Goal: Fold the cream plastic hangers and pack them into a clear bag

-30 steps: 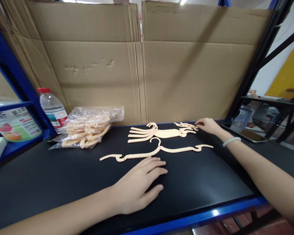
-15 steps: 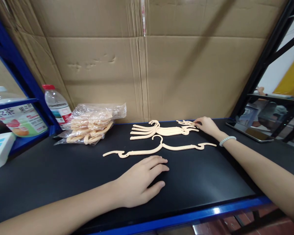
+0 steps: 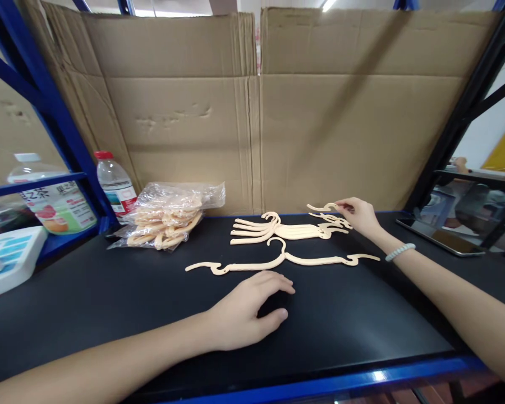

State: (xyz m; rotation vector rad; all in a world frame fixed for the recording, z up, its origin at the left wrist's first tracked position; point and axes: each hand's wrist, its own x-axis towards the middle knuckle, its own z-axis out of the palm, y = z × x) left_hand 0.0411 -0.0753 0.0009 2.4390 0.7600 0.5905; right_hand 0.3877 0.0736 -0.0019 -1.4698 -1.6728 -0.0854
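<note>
A single cream plastic hanger [image 3: 278, 261] lies flat on the black shelf top [image 3: 109, 297]. Behind it sits a pile of several cream hangers [image 3: 286, 229]. My right hand [image 3: 357, 216] is at the pile's right end and pinches the tip of the top hanger [image 3: 322, 208], lifted a little off the pile. My left hand [image 3: 246, 308] rests palm down on the shelf just in front of the single hanger, fingers slightly curled, holding nothing.
A clear bag of more hangers [image 3: 168, 221] lies at the back left beside a water bottle [image 3: 115, 185]. Cardboard sheets [image 3: 256, 112] wall the back. A tablet [image 3: 446, 238] lies at the right. Blue shelf posts and boxes stand at the left.
My right hand has raised one hanger's end off the pile. My left hand has curled slightly and stayed in place. The view shifted a little to the left.
</note>
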